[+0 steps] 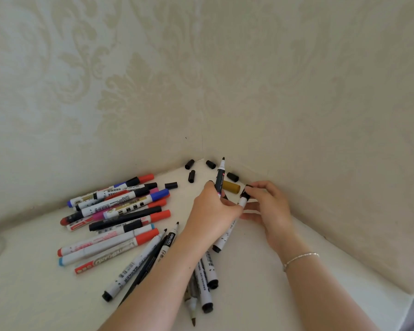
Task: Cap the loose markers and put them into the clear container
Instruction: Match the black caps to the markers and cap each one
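My left hand (212, 211) grips two markers: an uncapped black-bodied marker (219, 177) pointing up with its tip bare, and a white marker (226, 235) that runs down below my palm. My right hand (265, 204) pinches a black cap (245, 193) at the top end of the white marker. Several loose black caps (191, 176) lie in the corner by the wall. A gold cap (231, 186) lies behind my hands. No clear container is in view.
A pile of capped red, blue and black markers (120, 209) lies on the white surface (34, 295) at the left. Several uncapped markers (139, 263) lie under my left forearm. Patterned walls (201, 80) close the corner behind.
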Available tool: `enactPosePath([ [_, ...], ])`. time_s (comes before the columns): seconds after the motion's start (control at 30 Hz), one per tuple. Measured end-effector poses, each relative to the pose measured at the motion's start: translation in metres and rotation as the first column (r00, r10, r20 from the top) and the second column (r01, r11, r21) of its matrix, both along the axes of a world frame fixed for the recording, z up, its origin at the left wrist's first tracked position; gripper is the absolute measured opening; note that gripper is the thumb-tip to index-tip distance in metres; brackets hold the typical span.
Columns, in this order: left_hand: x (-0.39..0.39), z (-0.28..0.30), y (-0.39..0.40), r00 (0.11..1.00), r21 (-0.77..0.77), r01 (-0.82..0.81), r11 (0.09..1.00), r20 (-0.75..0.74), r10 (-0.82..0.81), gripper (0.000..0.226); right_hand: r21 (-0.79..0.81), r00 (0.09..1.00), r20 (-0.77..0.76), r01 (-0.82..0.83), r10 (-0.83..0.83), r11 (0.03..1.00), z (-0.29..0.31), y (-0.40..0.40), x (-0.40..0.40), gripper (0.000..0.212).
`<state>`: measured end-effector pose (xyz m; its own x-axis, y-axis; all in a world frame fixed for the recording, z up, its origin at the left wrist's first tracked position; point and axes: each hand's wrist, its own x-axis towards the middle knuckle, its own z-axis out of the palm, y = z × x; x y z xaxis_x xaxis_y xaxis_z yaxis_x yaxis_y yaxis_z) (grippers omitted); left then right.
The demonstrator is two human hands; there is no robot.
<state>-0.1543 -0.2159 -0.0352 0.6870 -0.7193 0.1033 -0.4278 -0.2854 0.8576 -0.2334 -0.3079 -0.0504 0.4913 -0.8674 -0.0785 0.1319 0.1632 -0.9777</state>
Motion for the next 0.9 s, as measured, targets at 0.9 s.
enactPosePath([
  [0.9,0.016,0.002,0.018,0.994,-0.022,0.051,0.998,-0.092,-0.053,0.034,0.246,0.962,0.273,-0.049,-0.021,0.968,0.004,0.009,0.001,0.017],
])
